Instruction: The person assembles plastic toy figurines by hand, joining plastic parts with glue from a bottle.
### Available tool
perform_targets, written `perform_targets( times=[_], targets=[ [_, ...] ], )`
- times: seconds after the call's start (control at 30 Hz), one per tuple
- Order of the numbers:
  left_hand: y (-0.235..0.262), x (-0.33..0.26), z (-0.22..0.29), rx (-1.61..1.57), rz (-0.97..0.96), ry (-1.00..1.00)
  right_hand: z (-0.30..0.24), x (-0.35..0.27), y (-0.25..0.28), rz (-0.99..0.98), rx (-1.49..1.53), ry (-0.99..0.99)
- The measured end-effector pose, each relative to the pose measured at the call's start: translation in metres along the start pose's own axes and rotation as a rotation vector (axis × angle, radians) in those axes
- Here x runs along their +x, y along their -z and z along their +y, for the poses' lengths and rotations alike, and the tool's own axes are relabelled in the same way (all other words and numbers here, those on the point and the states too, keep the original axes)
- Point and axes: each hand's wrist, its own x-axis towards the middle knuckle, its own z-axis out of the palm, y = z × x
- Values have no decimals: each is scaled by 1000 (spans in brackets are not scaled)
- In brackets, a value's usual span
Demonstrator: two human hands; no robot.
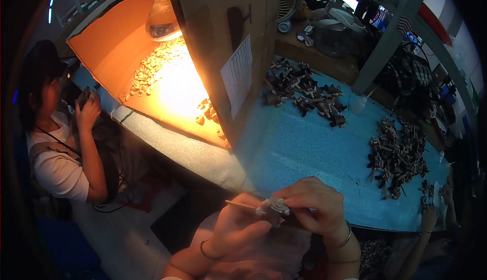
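Observation:
Close to my body, just off the near table edge, a small figurine (275,213) with a dark brown body and pale parts is held between both hands. My left hand (237,229) is closed around its lower left side. A thin pale stick (240,205) sticks out from the fingers of that hand; its kind is unclear. My right hand (318,205) is closed in a pinch on the figurine's upper right side, near a small pale round part. The fingers partly hide the figurine.
Ahead-left, a cardboard box (114,31) contains a glowing lamp (163,23) and many small pale pieces (157,61). Brown-and-black figurine piles (307,94) (398,158) lie on the blue tabletop (309,153). A co-worker (61,163) sits left; another person's hand (429,216) is at far right.

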Motion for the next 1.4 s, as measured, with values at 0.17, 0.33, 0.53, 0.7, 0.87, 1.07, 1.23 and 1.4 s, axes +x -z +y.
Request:
perform_targets(
  times=[0.17, 0.33, 0.53, 0.7, 0.87, 1.07, 1.23, 1.4],
  targets=[
    [-4, -2, 4, 47, 35, -14, 2, -1, -1, -17, 17, 28],
    [1, 3, -5, 85, 35, -157, -9, 4, -6, 62, -238, -63],
    [2, 9, -7, 643, 169, -399, -25, -3, -20, 196, -425, 39],
    [-1, 11, -8, 851, 245, -497, -24, 0, -24, 197, -522, 61],
    [-6, 18, 0, 1036, 238, -608, -21, 0, -25, 199, -526, 34],
    [-5, 18, 0, 1130, 276, -630, -22, 5, -22, 164, -414, -55],
    [-5, 14, -7, 1091, 300, -536, -20, 3, -21, 169, -375, -121],
    [-3, 12, -9, 1037, 305, -481, -19, 0, -21, 80, -403, -129]
  ],
)
